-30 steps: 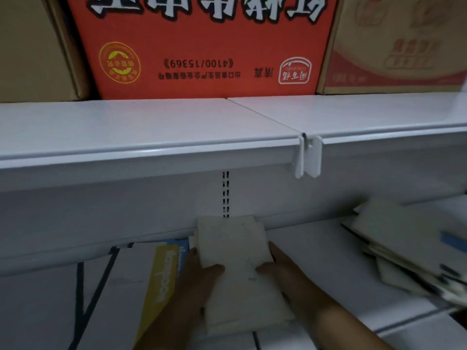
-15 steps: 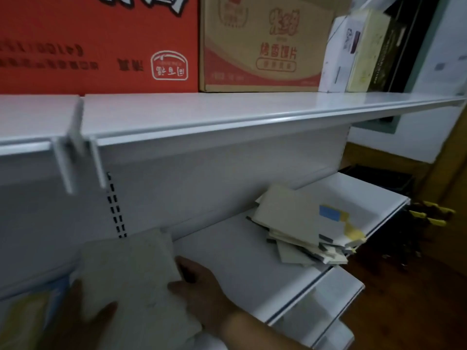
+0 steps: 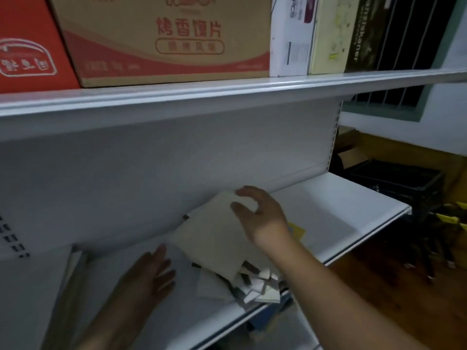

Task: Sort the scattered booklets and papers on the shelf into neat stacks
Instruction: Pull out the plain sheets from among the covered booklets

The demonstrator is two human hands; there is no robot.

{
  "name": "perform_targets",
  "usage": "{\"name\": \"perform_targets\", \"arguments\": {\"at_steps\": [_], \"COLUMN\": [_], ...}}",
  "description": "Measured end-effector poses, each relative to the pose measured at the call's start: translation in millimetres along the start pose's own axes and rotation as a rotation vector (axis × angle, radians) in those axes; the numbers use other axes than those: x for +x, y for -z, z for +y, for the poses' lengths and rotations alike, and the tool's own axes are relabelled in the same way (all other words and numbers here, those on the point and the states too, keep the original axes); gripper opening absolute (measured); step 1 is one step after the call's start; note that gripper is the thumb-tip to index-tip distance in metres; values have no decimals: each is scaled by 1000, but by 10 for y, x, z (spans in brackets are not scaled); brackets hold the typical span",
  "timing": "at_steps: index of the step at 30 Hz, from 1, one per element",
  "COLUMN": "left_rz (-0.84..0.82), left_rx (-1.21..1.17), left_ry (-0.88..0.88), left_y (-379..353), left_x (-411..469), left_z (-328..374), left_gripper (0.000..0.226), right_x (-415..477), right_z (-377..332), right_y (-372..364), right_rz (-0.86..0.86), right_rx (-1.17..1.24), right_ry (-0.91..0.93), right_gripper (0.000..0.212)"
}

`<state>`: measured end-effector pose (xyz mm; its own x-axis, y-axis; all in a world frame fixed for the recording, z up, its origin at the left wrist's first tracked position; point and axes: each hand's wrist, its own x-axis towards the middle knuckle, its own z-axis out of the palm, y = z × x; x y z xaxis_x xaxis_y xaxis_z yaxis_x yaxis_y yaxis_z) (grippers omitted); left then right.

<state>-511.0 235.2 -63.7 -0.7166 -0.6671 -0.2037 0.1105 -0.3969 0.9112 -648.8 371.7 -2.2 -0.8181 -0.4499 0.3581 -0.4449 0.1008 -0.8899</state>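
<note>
While right hand overlaps it, booklet lies diagonal — one corner rearward.

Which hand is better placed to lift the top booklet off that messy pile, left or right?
Probably the right. The right hand is over the top booklet, fingers curved at its far corner; the left hand lies flat on the shelf beside the pile.

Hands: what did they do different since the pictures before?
Both hands let go of the pale booklet stack and moved right. The right hand now reaches onto the top booklet of the scattered pile; a firm grip is unclear. The left hand lies flat on the shelf beside it. The pile stays messy, in its place.
</note>
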Motion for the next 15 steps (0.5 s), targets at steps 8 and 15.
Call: {"name": "perform_targets", "arguments": {"at_steps": [8,15], "left_rz": [12,78], "left_rx": [90,135], "left_ry": [66,54], "left_y": [-537,-489], "left_x": [78,140], "left_z": [-219,-341], "left_gripper": [21,51], "right_x": [139,117], "right_z": [1106,1128], "right_y": [747,756], "right_rz": [-184,-159], "right_rx": [-99,13], "right_ry": [-475,-474], "right_gripper": [68,55]}}
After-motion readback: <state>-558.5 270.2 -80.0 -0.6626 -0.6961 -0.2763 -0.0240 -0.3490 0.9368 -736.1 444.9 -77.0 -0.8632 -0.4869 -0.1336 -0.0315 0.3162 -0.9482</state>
